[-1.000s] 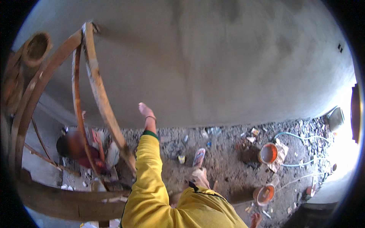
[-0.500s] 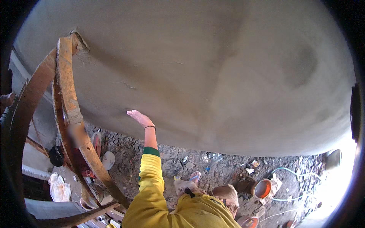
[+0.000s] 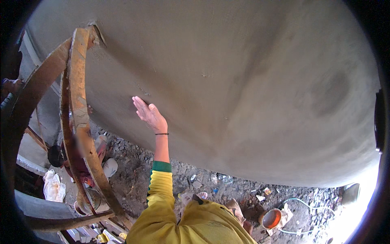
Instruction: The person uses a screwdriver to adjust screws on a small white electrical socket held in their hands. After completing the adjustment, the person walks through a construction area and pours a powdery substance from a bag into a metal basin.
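My left hand (image 3: 151,118) is raised in front of a smooth grey plastered wall (image 3: 227,93). Its fingers are stretched out and point up and to the left, the thumb lies on the right side, and it holds nothing. Whether the palm touches the plaster cannot be made out. A dark band circles the wrist, and the yellow sleeve (image 3: 161,185) ends in a green cuff. My right hand does not show.
Curved-looking wooden beams (image 3: 79,81) stand at the left, one end meeting the wall. Beyond them a person (image 3: 81,162) is low down. Rubble ground (image 3: 126,162) runs below the wall, with an orange-rimmed bucket (image 3: 271,218) and a pale hose (image 3: 310,206) at the right.
My left hand has risen along the wall and turned, so more of its back and the thumb show. The whole view has shifted a little.
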### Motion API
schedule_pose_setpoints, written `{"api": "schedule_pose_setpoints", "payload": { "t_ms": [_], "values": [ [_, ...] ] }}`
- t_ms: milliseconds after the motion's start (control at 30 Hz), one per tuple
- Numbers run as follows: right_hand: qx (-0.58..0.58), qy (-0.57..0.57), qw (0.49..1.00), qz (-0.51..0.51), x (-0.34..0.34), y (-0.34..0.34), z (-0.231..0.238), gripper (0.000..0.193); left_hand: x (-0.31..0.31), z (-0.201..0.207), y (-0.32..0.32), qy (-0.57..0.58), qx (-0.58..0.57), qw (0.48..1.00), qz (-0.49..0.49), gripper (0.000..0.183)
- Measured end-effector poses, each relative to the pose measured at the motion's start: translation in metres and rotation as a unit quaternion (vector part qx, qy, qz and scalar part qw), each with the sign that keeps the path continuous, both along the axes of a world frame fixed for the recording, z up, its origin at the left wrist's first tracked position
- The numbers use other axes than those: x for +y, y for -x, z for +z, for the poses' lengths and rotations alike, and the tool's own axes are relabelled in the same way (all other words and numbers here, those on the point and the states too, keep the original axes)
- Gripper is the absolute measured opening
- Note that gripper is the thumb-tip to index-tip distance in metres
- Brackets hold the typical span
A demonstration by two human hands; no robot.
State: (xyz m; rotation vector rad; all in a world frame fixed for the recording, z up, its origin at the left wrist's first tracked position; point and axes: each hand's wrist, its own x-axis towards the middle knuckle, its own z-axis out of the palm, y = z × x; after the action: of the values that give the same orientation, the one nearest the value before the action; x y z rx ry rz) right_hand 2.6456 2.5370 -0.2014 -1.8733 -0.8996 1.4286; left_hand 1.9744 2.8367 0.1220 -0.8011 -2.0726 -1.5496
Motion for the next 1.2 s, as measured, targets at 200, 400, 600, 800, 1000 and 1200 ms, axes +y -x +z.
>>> {"api": "schedule_pose_setpoints", "payload": {
  "t_ms": [200, 400, 600, 800, 1000, 1200],
  "values": [
    [-0.052, 0.039, 0.998, 0.007, 0.003, 0.038, -0.01, 0.032, -0.017, 0.028, -0.038, -0.38, -0.31, 0.818, -0.301, 0.083],
    [-0.235, 0.022, 0.971, 0.018, -0.028, 0.039, 0.031, 0.037, -0.026, -0.109, 0.012, -0.298, -0.377, 0.872, -0.093, 0.021],
    [-0.227, 0.079, 0.94, -0.243, -0.08, 0.084, 0.075, 0.04, -0.055, -0.302, -0.012, 0.2, -0.299, 0.926, -0.115, 0.017],
    [-0.078, 0.126, 0.867, -0.476, -0.141, 0.127, 0.058, 0.044, -0.098, -0.384, -0.136, 0.502, -0.336, 0.727, -0.328, 0.014],
    [0.03, 0.078, 0.798, -0.597, -0.192, 0.139, 0.0, 0.052, -0.034, -0.389, -0.3, 0.537, -0.303, 0.589, -0.522, 0.015],
    [-0.023, 0.169, 0.781, -0.601, -0.209, 0.054, 0.012, 0.039, 0.053, -0.329, -0.483, 0.66, -0.239, 0.362, -0.614, 0.006]
  ]
}}
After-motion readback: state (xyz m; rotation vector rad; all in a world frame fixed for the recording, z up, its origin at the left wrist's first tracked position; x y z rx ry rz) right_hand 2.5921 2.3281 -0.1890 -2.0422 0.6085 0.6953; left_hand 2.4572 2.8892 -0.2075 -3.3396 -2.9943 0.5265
